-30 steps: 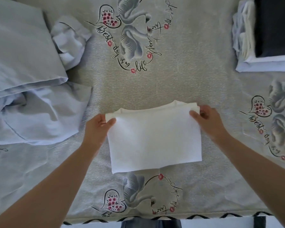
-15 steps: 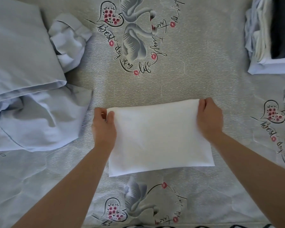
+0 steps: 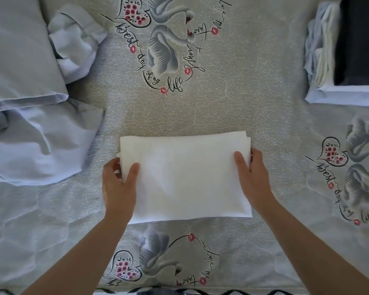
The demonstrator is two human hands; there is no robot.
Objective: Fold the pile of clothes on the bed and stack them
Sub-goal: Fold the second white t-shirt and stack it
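Observation:
A folded white garment (image 3: 185, 177) lies flat as a rectangle on the bed (image 3: 222, 107), in front of me. My left hand (image 3: 118, 184) grips its left edge, thumb on top and fingers underneath. My right hand (image 3: 254, 177) grips its right edge the same way. At the far right stands the stack of folded clothes (image 3: 347, 54), with a dark piece on top of pale ones. The unfolded pile of pale blue clothes (image 3: 30, 103) is heaped at the left.
The bedspread is grey with swan and heart prints. Its near edge (image 3: 179, 291) runs along the bottom of the view. Bare bedspread lies between the white garment and the stack at the right.
Both hands moved from the garment's far corners down to its side edges and now grip them with thumbs on top. The garment now lies flat and squared.

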